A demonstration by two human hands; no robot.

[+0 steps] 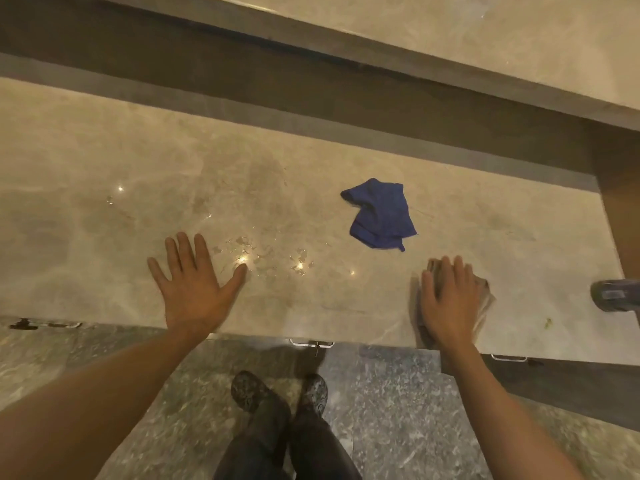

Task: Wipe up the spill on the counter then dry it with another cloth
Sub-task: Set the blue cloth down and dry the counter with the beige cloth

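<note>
Polished beige stone with pale veining makes up the bench (pixel 346 306), and its glossy face throws back small glints of light. Between my hands lies the spill (pixel 266 254), a scatter of thin shiny puddles and droplets just beside my left thumb. My left hand (pixel 194 285) lies flat on the stone, fingers spread, gripping nothing. My right hand (pixel 450 299) presses palm-down on a crumpled tan cloth (pixel 485 299) near the front edge, fingers laid over it rather than closed around it. Beyond, well apart from both hands, sits a rumpled blue cloth (pixel 381 216). At the far right edge a dark grey object (pixel 614 295) is cut off. Below, speckled grey floor (pixel 398 410) and my dark shoes (pixel 249 389).
</note>
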